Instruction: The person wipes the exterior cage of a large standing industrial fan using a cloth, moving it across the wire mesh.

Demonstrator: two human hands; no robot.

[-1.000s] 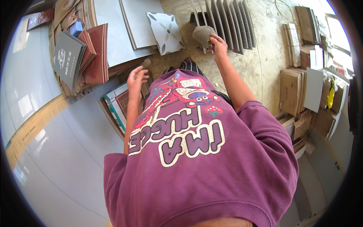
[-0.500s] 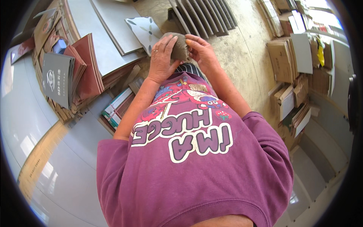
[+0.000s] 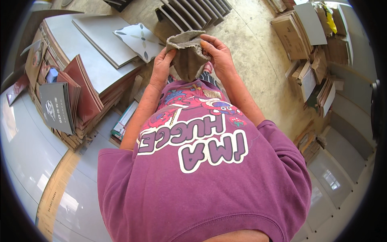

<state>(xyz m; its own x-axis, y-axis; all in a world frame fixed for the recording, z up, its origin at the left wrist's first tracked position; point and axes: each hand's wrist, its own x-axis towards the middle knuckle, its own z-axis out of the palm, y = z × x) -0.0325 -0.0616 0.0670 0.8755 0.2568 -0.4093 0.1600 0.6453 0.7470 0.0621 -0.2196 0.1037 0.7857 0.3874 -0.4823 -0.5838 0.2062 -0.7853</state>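
- Gripping a crumpled grey-brown cloth [image 3: 188,56], both hands are raised in front of the person's chest, above the purple printed shirt [image 3: 201,169].
- Closed on the cloth's left edge is the left hand [image 3: 162,66]: the fingers curl round the fabric with the thumb on the near side.
- On the cloth's right edge, the right hand [image 3: 219,54] pinches its upper corner, the fingertips [image 3: 204,39] lying on the fabric's top fold.
- Between the two hands the cloth hangs bunched and creased, its upper rim turned over, its lower part drooping toward the shirt.
- Just beyond the left hand lies a white patterned tile [image 3: 139,40] with a dark leaf motif, resting tilted on a stack of large pale grey tiles [image 3: 86,52].
- Farther out past the left hand, reddish-brown tiles [image 3: 82,90] and a dark grey sample board [image 3: 56,107] lean against flattened cardboard [image 3: 68,135].
- Beyond both hands, above the cloth, a row of grey slabs [image 3: 189,12] stands on edge on the concrete floor [image 3: 250,48].
- Well apart, out past the right hand, cardboard boxes [image 3: 292,34] and stacked sheets crowd along the floor's far edge.
- Under the left forearm, near the shirt's hem side, a small pile of flat packs with green edging [image 3: 123,125] rests on the pale glossy floor [image 3: 36,161].
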